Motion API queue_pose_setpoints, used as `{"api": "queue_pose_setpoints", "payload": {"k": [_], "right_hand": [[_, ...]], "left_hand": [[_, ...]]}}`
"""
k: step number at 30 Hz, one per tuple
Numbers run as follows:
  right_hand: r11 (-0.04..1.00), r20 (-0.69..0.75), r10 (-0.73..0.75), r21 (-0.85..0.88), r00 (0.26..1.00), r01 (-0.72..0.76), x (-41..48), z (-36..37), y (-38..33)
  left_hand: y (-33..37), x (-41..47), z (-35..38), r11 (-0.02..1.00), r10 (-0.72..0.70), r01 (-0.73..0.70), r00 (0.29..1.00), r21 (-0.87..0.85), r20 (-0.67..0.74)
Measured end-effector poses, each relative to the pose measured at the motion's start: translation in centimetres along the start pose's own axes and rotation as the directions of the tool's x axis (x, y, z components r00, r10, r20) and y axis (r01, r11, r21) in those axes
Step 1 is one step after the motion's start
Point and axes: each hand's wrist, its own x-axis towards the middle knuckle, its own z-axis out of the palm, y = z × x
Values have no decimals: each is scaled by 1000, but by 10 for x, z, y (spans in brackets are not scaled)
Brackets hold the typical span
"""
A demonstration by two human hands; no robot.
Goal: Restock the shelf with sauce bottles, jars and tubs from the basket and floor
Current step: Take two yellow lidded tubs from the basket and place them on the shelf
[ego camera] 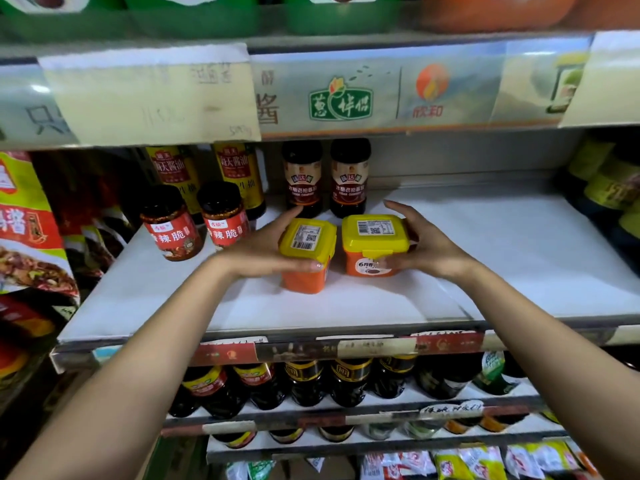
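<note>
Two orange sauce tubs with yellow lids stand side by side on the white shelf (519, 258). My left hand (258, 247) grips the left tub (306, 254) from its left side, thumb across the front under the lid. My right hand (420, 242) holds the right tub (372, 245) from the right, thumb on the lid's front tab. The left tub is slightly nearer to me and tilted. Behind the tubs stand two dark soy sauce bottles (325, 178). Two red-labelled chilli jars (197, 223) sit to the left.
Two taller yellow-labelled soy bottles (204, 174) stand at the back left. Sauce pouches (31, 230) hang at the left edge. Green-labelled jars (606, 185) fill the shelf's right end. The lower shelves hold dark bottles (311, 382) and packets (485, 462).
</note>
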Motion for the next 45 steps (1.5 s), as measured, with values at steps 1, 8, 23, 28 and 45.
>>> {"api": "queue_pose_setpoints", "payload": {"k": [1, 8, 23, 28, 45], "right_hand": [[1000, -14, -9, 18, 1000, 9, -2, 0, 1], [989, -93, -36, 138, 995, 48, -5, 18, 18], [998, -69, -16, 57, 998, 20, 1, 11, 19], [997, -94, 2, 76, 996, 5, 1, 11, 24], [999, -166, -28, 11, 986, 30, 18, 18, 20]], "left_hand": [[-6, -5, 8, 999, 35, -36, 992, -9, -123], [-21, -11, 56, 982, 191, -166, 801, 96, -568], [-49, -13, 7, 897, 108, -192, 969, -398, -224], [-55, -13, 3, 897, 70, -139, 982, -420, -175], [-47, 15, 15, 936, 72, -200, 914, -290, -399]]}}
